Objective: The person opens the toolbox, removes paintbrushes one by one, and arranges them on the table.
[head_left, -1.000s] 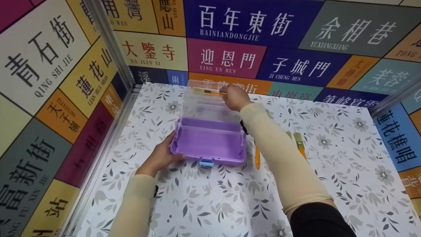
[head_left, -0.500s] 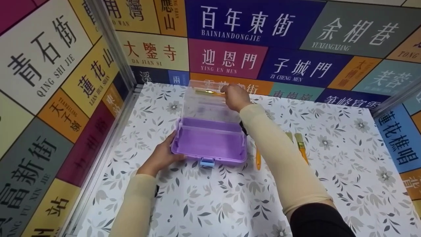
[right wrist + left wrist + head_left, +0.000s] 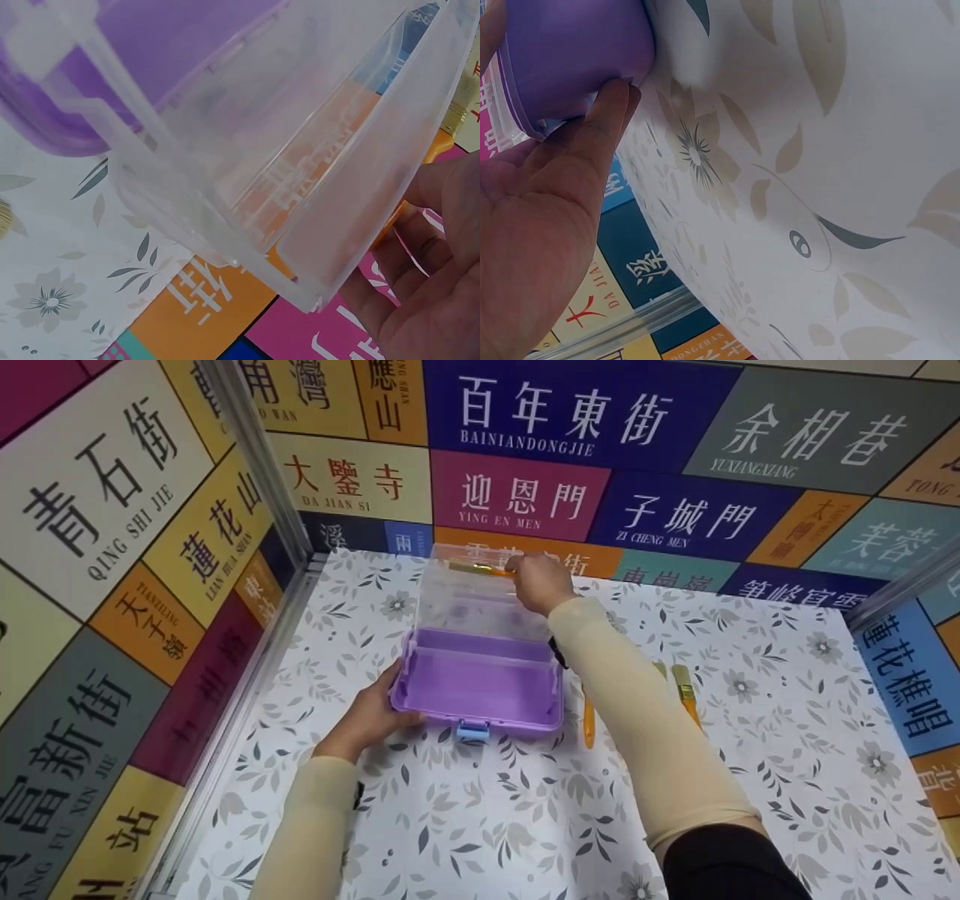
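The purple plastic box [image 3: 480, 682] stands with its translucent lid [image 3: 469, 607] raised at the back. My left hand [image 3: 375, 716] grips the box's left front corner; in the left wrist view a finger [image 3: 609, 105] presses against the purple wall [image 3: 585, 49]. Up at the lid's top edge, my right hand [image 3: 541, 583] holds a paintbrush [image 3: 480, 568] by its orange handle, bristles pointing left. In the right wrist view that handle [image 3: 439, 144] shows partly behind the clear lid [image 3: 360, 210], and the fingers are close to the lid; contact is unclear.
Right of the box lies an orange-handled tool [image 3: 588, 724], its upper end hidden by the right sleeve. Beyond the forearm lies another paintbrush [image 3: 684, 690], with more bristles [image 3: 660, 667] beside it. Sign-printed panels [image 3: 517, 495] border the floral tabletop [image 3: 787, 720].
The paintbrush has turned slightly in the right hand, so its bristles look thinner, and has shifted a little to the right. Both hands and the box stay almost where they were.
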Motion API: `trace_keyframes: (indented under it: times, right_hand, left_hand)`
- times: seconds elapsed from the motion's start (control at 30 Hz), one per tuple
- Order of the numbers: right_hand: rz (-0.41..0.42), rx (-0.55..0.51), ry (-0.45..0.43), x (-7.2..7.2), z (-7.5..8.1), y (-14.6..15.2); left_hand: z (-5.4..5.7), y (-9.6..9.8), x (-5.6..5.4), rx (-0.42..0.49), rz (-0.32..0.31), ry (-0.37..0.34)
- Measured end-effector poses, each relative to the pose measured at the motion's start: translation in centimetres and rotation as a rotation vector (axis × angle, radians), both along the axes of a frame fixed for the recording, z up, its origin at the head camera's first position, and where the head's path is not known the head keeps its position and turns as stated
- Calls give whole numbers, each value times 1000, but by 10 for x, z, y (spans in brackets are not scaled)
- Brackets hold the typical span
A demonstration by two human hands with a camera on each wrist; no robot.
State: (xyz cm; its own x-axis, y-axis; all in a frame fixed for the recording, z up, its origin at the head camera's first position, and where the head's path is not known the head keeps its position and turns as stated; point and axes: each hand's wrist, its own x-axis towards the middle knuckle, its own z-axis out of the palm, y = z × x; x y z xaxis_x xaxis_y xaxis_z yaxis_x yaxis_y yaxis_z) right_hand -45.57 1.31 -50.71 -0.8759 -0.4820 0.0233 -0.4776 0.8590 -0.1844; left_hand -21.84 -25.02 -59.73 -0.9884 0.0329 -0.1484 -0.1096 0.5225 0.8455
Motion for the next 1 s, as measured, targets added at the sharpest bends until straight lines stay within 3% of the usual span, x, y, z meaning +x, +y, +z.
trace_keyframes:
  times: [0.3,0.6,0.77,1.0]
  right_hand:
    - [-31,33,114,5,10,9]
    - [-12,7,199,20,38,27]
    - [26,-33,205,43,53,50]
    - [74,-97,212,94,57,98]
  left_hand:
    - [0,2,0,22,-2,-5]
    - [2,-4,-2,11,-4,-10]
    - [4,-5,-2,7,-2,-23]
    - [2,0,1,46,-16,-47]
